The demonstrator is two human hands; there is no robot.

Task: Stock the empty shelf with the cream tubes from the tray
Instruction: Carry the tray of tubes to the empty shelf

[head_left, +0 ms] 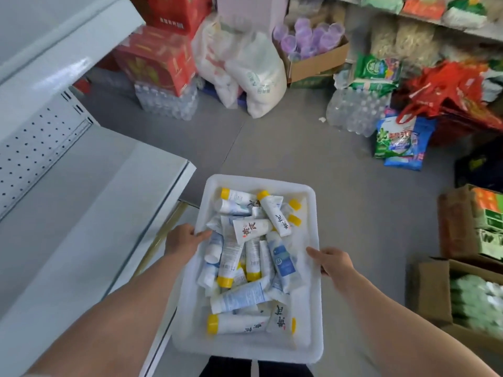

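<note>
Head view, lower centre of frame: white tray [307, 303] heaped with cream tubes [251, 229], white with yellow caps, lying crisscross, all inside the tray; left grip [182, 240] clasping the tray's left rim, right grip [333, 261] clasping the right rim, thumb on top. Left of frame: white shelf [81, 213] with perforated back panel, just beside the tray. Upper frame, on grey floor [299, 148]: red cartons [160, 58] atop packs of bottled water [166, 104], white sacks [253, 74], detergent bags [400, 142]; cardboard boxes [432, 292] at right edge.
</note>
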